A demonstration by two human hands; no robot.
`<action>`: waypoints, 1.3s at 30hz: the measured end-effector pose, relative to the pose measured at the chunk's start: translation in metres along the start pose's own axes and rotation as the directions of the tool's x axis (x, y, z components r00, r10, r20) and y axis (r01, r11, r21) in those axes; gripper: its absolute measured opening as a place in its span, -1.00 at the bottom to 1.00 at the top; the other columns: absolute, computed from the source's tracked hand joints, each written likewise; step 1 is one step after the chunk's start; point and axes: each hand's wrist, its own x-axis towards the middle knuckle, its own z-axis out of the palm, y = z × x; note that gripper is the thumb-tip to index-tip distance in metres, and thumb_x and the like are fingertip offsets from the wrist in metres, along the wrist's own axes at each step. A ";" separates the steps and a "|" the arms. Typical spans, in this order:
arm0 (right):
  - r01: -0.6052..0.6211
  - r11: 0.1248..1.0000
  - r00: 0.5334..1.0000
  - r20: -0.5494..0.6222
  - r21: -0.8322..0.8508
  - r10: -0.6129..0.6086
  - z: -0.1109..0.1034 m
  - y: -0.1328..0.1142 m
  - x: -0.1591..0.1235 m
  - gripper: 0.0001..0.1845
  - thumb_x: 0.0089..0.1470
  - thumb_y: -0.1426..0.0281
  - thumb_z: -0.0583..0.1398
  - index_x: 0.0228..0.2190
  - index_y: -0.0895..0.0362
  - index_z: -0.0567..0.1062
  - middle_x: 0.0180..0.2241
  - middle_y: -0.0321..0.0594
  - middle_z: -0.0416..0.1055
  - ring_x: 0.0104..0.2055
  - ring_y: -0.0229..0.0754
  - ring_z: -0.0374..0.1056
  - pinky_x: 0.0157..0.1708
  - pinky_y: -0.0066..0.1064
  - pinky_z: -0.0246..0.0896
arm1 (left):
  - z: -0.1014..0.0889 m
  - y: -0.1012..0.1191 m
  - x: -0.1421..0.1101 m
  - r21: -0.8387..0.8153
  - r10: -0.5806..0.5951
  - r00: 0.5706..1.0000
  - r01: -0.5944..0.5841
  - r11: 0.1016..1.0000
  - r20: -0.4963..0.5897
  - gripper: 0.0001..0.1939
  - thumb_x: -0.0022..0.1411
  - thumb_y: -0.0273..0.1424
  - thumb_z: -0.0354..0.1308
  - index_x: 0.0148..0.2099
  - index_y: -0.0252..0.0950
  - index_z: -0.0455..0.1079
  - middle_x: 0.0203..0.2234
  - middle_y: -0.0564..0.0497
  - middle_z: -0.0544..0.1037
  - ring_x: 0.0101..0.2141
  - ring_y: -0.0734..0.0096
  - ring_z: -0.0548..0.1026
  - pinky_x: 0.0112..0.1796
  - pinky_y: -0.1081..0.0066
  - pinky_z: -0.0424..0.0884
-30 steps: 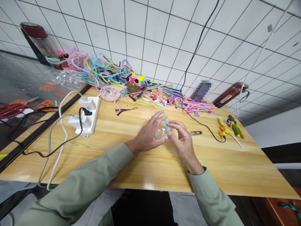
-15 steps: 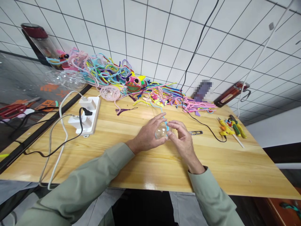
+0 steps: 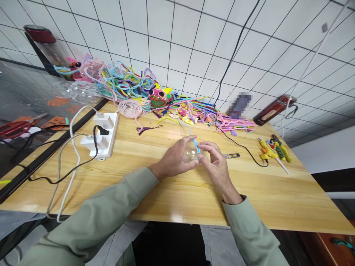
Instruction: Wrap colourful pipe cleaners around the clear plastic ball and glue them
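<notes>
A clear plastic ball (image 3: 189, 153) is held low over the middle of the table between my two hands. My left hand (image 3: 175, 156) curves around its left side, with the fingers at the top and the thumb below. Along the ball's right side runs a light-blue pipe cleaner (image 3: 198, 147), its loose end trailing away toward the back. The thumb and fingers of my right hand (image 3: 216, 162) press that strand against the ball. Just right of this hand lies a pair of thread snips (image 3: 232, 156). Part of the ball is hidden by my fingers.
Tangled pipe cleaners (image 3: 124, 81) and a finished-looking decorated ball (image 3: 158, 97) line the wall. A pink-wrapped ball (image 3: 129, 108) sits near a white power strip (image 3: 108, 138) with cables. A yellow glue gun (image 3: 266, 151) and pliers (image 3: 282, 149) lie at right, near a red flask (image 3: 274, 110).
The fingers of my left hand have drawn in a little at the top of the ball, showing more of the blue strand. My right hand keeps its pinch. The view has shifted slightly.
</notes>
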 end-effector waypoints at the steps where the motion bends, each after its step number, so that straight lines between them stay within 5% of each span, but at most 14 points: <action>1: -0.005 1.000 1.000 0.002 -0.002 0.005 0.000 0.000 0.000 -0.77 0.31 0.18 0.43 -0.03 -0.11 0.76 0.09 -0.11 0.66 0.23 0.11 0.55 0.35 0.08 0.42 | 0.001 0.000 0.000 -0.007 -0.011 1.000 0.011 1.000 -0.002 -0.15 0.42 -0.19 0.43 0.57 -0.27 0.15 0.46 -0.39 0.49 0.42 -0.14 0.56 0.42 -0.12 0.54; 17: -0.012 1.000 1.000 -0.010 0.018 0.012 -0.001 0.001 0.000 -0.75 0.26 0.27 0.43 -0.03 -0.12 0.79 0.08 -0.13 0.66 0.21 0.08 0.56 0.33 0.05 0.43 | -0.001 -0.002 0.004 0.004 0.044 0.999 -0.044 0.999 0.008 -0.30 0.43 -0.19 0.40 0.46 -0.26 0.27 0.38 -0.36 0.54 0.39 -0.14 0.57 0.42 -0.13 0.52; 32: -0.008 1.000 1.000 -0.014 -0.013 0.007 0.002 0.002 0.000 -0.74 0.31 0.12 0.42 -0.02 -0.11 0.76 0.08 -0.10 0.67 0.22 0.11 0.56 0.35 0.09 0.44 | 0.001 -0.004 0.005 -0.002 0.040 0.999 -0.040 0.999 0.002 -0.32 0.40 -0.22 0.41 0.43 -0.24 0.28 0.35 -0.35 0.56 0.38 -0.15 0.58 0.42 -0.15 0.53; 39: -0.176 0.954 0.982 -0.029 0.242 0.188 0.008 0.014 -0.003 -0.23 0.35 -0.22 0.34 0.37 -0.08 0.52 0.51 0.00 0.45 0.54 0.18 0.39 0.49 0.16 0.39 | -0.002 0.014 0.007 -0.059 0.006 0.994 -0.013 0.998 -0.107 -0.27 0.43 -0.18 0.40 0.47 -0.25 0.23 0.38 -0.35 0.52 0.42 -0.14 0.53 0.45 -0.16 0.49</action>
